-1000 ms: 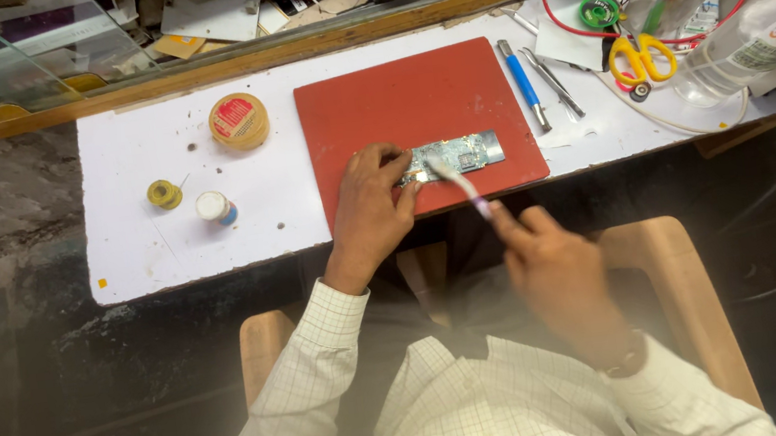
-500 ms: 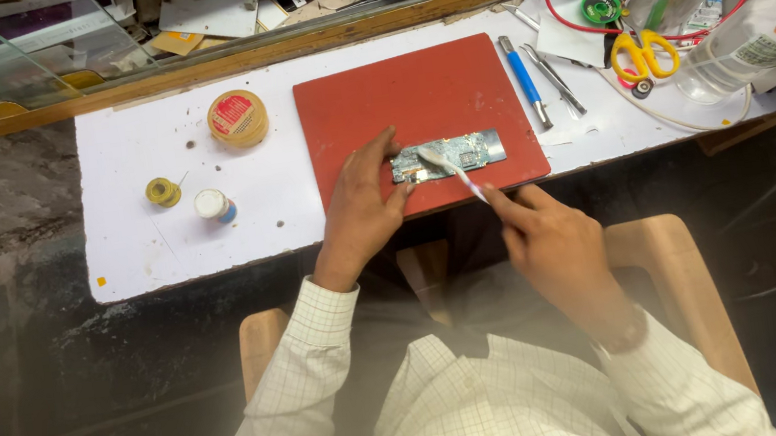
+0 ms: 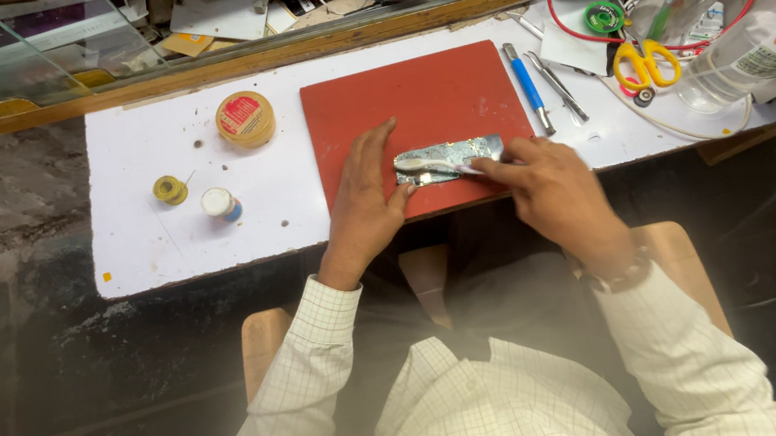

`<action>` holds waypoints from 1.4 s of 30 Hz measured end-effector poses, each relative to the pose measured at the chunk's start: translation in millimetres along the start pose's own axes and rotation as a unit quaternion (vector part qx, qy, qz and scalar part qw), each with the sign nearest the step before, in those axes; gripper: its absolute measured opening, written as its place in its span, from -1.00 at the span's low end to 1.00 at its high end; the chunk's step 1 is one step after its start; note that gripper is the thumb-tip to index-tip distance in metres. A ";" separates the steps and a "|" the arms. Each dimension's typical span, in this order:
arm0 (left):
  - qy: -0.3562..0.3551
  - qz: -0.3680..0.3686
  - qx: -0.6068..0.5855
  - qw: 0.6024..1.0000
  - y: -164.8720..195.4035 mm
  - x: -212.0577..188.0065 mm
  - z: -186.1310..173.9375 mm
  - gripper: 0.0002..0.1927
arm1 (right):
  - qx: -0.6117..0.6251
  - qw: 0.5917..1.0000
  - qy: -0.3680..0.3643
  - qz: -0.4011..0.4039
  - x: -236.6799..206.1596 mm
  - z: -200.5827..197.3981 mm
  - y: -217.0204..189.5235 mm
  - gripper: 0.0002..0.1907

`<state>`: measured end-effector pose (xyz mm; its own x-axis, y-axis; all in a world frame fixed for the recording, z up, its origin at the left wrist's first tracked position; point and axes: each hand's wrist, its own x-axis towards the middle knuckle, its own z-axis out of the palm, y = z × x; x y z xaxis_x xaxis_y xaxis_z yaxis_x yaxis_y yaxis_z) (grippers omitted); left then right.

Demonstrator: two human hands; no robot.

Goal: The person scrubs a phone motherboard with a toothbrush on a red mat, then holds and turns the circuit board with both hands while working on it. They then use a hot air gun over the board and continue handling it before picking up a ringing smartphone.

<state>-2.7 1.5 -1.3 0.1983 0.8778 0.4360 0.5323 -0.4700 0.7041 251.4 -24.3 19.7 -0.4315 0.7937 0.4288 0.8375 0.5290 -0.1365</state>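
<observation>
Closer now, my right hand (image 3: 547, 190) lays its pinched brush (image 3: 436, 165) flat along the board (image 3: 450, 158); my left hand (image 3: 368, 196) stays spread, pressing the mat (image 3: 413, 101).

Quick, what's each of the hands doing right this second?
Left hand: open, lying flat on the red mat, thumb against the circuit board.
Right hand: closed on a small brush laid across that board.

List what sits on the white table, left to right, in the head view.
Yellow spool → small white jar → round tin → red mat with left hand, circuit board, right hand → blue pen → tweezers → yellow scissors.
</observation>
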 end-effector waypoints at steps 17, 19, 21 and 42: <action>-0.022 -0.032 -0.010 0.999 3.2 3.1 -1.7 -0.17 | 0.053 0.997 0.048 -0.014 11.9 15.2 4.1 -0.55; -0.031 -0.049 -0.017 0.998 3.8 2.6 -2.1 -0.18 | 0.060 0.997 0.050 -0.001 6.6 3.9 18.4 -0.54; -0.036 -0.059 -0.021 0.997 4.1 2.5 -2.6 -0.21 | 0.059 0.997 0.053 0.012 -0.1 -8.5 30.7 -0.50; -0.042 -0.055 -0.047 0.996 5.8 3.2 -8.0 -0.25 | 0.090 0.993 0.063 0.035 -6.5 -0.3 1.0 -0.48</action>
<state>-5.6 0.9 8.7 0.2141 0.9271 0.3076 0.4758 -0.3740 0.7961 255.1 -29.0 17.0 -0.3195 0.7919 0.5204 0.7859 0.5283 -0.3215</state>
